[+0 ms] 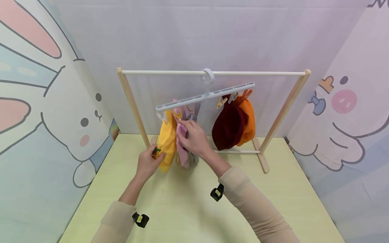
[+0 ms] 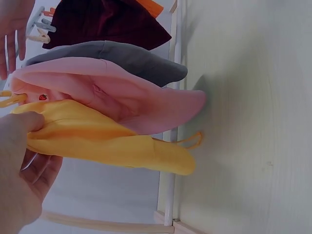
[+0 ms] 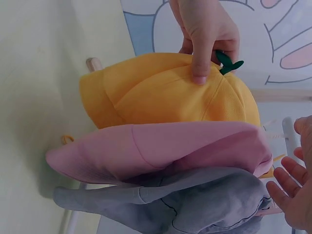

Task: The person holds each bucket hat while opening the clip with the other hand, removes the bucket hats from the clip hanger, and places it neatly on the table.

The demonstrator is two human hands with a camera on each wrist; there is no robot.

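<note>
A yellow hat [image 1: 167, 141] with a green leaf tip [image 3: 227, 63] hangs at the left end of the hanger [image 1: 188, 100]. My left hand [image 1: 149, 161] pinches its crown, thumb on the near side and fingers behind. Beside it hang a pink hat [image 3: 156, 146] and a grey hat [image 3: 146, 204]. Close by the yellow clip [image 1: 177, 114] over the pink hat is my right hand [image 1: 195, 138]. Its fingers [image 3: 292, 178] are extended in the right wrist view and hold nothing there. A small strawberry mark [image 2: 43, 97] shows on the pink hat.
The hanger tilts, left end lower, on the white rod [image 1: 258, 73] of a wooden-sided rack [image 1: 285, 104]. From its right end hang a dark red hat [image 1: 226, 128] and an orange hat [image 1: 248, 118] on clips. The rack stands on a pale yellow table [image 1: 273, 209] before printed curtains.
</note>
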